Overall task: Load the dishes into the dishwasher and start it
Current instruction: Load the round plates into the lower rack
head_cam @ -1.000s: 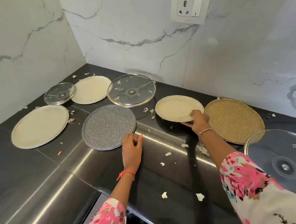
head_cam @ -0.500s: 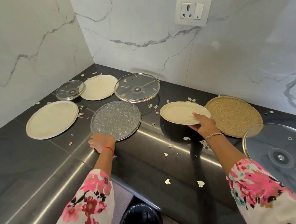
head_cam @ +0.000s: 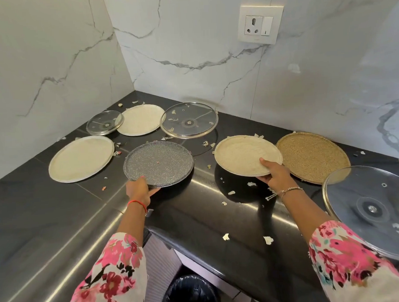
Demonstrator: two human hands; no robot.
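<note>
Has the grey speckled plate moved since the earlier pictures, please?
Yes. The grey speckled plate has its near edge lifted off the counter by the left hand.

Two bare forearms in shot, both coming out of loose floral sleeves. The left sleeve (head_cam: 108,280) is cream with big pink and deep red blooms and small black leaf shapes. The right sleeve (head_cam: 355,265) has the same print, with touches of teal near the cuff. On the left wrist there's a thin red thread (head_cam: 137,204), tied snug. On the right wrist, a slim metal bracelet (head_cam: 287,190), its loose chain end dangling on the inner side. The left hand (head_cam: 139,189) and right hand (head_cam: 276,175) show no gloves.
</note>
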